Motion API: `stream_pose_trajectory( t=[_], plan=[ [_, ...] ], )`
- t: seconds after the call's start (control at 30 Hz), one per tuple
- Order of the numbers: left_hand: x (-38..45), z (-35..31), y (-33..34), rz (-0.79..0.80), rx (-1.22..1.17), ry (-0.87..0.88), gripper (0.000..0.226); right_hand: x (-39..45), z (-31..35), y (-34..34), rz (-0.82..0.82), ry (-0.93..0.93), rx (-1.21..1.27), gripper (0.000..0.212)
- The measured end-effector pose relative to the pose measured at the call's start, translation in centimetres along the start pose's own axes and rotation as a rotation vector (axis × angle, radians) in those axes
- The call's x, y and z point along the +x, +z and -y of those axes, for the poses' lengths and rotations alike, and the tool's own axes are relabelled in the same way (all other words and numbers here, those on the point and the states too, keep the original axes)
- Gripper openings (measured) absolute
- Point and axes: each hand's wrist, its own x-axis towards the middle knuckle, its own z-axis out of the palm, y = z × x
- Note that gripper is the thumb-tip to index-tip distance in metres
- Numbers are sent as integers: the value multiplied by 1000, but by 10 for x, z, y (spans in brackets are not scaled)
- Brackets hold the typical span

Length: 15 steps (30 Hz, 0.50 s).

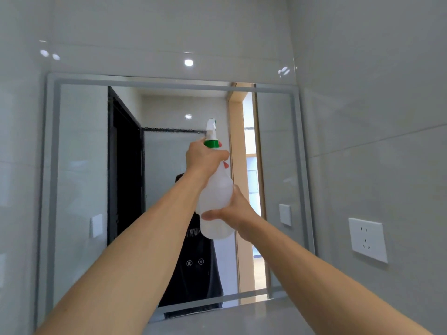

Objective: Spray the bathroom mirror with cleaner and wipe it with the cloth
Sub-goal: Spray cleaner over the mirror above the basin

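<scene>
Translucent white plastic makes up the spray bottle (216,194), raised in both hands close before the bathroom mirror (79,165). Its contents look clear, though how full it is I cannot tell. The left hand (205,158) has its grip curled round the neck just under the green collar (211,143), with the white nozzle (210,128) pointing at the glass. The right hand (235,211) wraps the lower body, thumb across the front. A white socket (367,239) sits on the tiled wall (362,117) to the right.
</scene>
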Motion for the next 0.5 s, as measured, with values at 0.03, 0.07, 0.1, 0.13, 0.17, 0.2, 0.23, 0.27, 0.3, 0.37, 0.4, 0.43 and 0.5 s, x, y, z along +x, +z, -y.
stream_pose_trajectory(
  t=[0.03, 0.07, 0.1, 0.13, 0.17, 0.2, 0.23, 0.27, 0.3, 0.37, 0.4, 0.43, 0.5],
  plan=[
    [0, 0, 2, 21, -5, -8, 27, -1, -1, -2, -6, 10, -3, 87],
    [-1, -1, 4, 52, -12, -16, 28, -1, -2, -5, -13, 20, -4, 87],
    [-1, -2, 6, 88, -17, -24, 30, -2, -2, -8, -22, 29, -3, 86],
    [-2, -4, 8, 121, -20, -31, 32, -3, -3, -11, -31, 34, -4, 86],
    [-3, -6, 11, 144, -23, -34, 33, -3, -3, -14, -40, 36, -8, 85],
    [-4, -7, 15, 158, -28, -31, 34, -4, -3, -18, -50, 35, -9, 85],
    [-4, -9, 20, 164, -34, -23, 34, -3, -3, -23, -63, 35, -8, 86],
    [-3, -10, 25, 165, -43, -14, 34, -3, -3, -27, -76, 37, -8, 86],
    [-3, -11, 30, 166, -52, -6, 34, -4, -3, -32, -89, 38, -13, 86],
    [-2, -13, 41, 172, -58, 2, 35, -4, -3, -42, -108, 37, -33, 88],
    [-2, -14, 46, 172, -55, 4, 37, -5, -4, -47, -114, 35, -43, 90],
    [-3, -14, 51, 167, -57, 6, 38, -6, -4, -51, -120, 32, -54, 91],
    [-5, -17, 61, 157, -71, 0, 44, -8, -5, -60, -130, 32, -64, 92]
  ],
)
